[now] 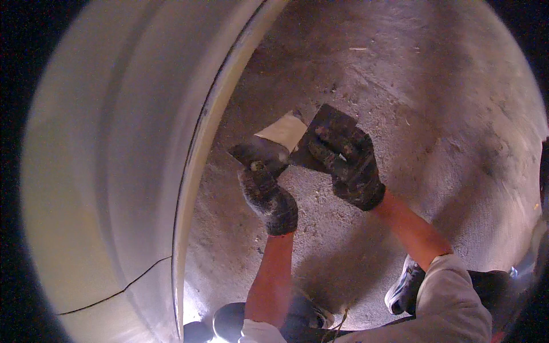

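Both my hands wear dark, dusty work gloves and are raised in front of me over the floor. My left hand (269, 200) grips a flat dark plate (251, 152) from below, thumb on top. A cream-coloured patch (285, 131) covers the plate's far part; whether it is a paste or a separate sheet I cannot tell. The fingers of my right hand (353, 168) are closed on a thin, dark rectangular blade (330, 119), like a flat spreader. Its left edge meets or overlaps the plate's right side beside the cream patch.
A large pale curved panel (137, 143) rises along my left, with a raised rim (197, 148) and a dark crack-like line low on it. The rough, dusty concrete floor (434, 143) has small debris scattered on it. My shoe (405, 286) is at the lower right.
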### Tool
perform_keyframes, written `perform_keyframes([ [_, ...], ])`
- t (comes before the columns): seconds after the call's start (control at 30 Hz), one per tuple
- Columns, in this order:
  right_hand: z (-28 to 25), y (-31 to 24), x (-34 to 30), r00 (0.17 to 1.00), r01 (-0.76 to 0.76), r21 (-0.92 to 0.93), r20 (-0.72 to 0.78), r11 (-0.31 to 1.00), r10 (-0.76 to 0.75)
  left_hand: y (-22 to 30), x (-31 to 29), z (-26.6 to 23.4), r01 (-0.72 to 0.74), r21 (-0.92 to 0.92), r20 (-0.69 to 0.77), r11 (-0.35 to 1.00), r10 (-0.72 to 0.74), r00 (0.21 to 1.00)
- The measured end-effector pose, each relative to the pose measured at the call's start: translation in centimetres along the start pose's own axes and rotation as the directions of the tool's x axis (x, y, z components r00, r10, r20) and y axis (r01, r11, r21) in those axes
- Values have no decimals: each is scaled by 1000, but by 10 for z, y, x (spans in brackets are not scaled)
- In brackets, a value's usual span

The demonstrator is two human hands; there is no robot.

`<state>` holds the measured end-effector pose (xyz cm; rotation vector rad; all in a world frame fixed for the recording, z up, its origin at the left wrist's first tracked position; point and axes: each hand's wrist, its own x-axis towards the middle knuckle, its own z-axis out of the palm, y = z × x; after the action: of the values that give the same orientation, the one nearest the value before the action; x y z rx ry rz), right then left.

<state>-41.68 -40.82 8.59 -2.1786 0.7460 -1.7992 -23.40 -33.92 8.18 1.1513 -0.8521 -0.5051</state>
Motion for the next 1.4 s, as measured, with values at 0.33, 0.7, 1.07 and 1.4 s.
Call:
perform_keyframes([
  [0.33, 29, 81, 11, 727, -656, 312, 17, 687, 686, 108, 27, 12, 68, 494, -28, 867, -62, 998],
  [0.7, 60, 77, 76, 990, -44, 222, -120, 974, 72, 105, -26, -47, 557, 456, -8, 694, -623, 782],
  [1.07, 108, 37, 83, 991, 101, -149, -68, 984, -112, 66, -21, -84, 577, 537, 99, 616, -725, 681],
  [1.4, 98, 40, 70, 993, 67, -141, -92, 988, -80, 49, -20, -109, 509, 563, 179, 651, -698, 694],
])
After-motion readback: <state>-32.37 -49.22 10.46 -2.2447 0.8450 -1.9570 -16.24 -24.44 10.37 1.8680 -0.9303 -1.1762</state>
